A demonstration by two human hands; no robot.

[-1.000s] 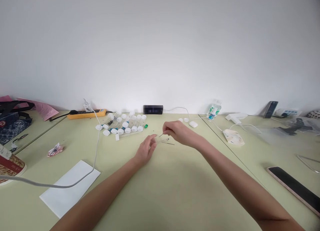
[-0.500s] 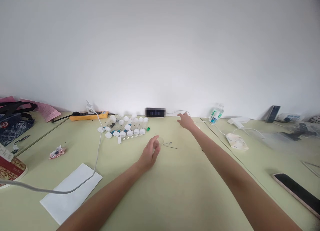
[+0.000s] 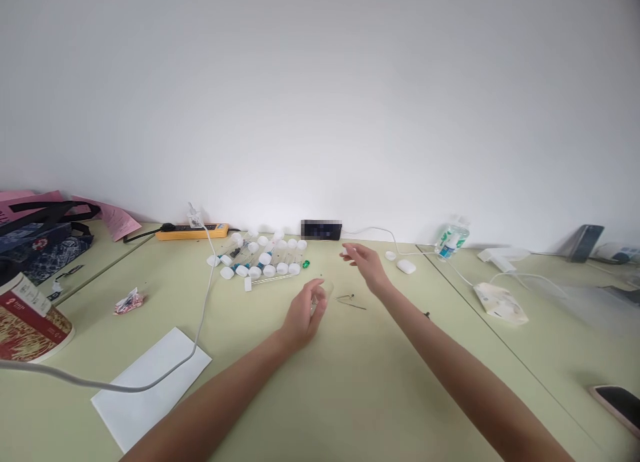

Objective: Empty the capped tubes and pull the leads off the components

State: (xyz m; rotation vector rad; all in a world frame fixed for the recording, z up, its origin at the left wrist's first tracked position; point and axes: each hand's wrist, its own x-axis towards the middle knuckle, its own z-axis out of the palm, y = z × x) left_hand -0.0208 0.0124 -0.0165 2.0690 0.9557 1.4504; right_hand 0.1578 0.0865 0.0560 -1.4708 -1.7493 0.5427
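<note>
My left hand rests on the table with its fingers curled around a clear, round, see-through piece; its kind cannot be made out. Just right of it lies a thin dark metal tool with two splayed legs, perhaps tweezers. My right hand hovers beyond that tool, fingers stretched loosely to the left, with nothing visible in them. Behind my left hand sits a small green piece. Farther left lie several clear tubes with white caps in a cluster.
A dark display box stands against the wall. Right of my right hand lie a rounded white piece and a clear bottle. On the left are a yellow power strip, white paper, a noodle tub and a grey cable.
My right hand has drawn back from near the wall toward my left hand, uncovering white pieces on the table. The left hand keeps its place by the clear piece. The view has shifted slightly.
</note>
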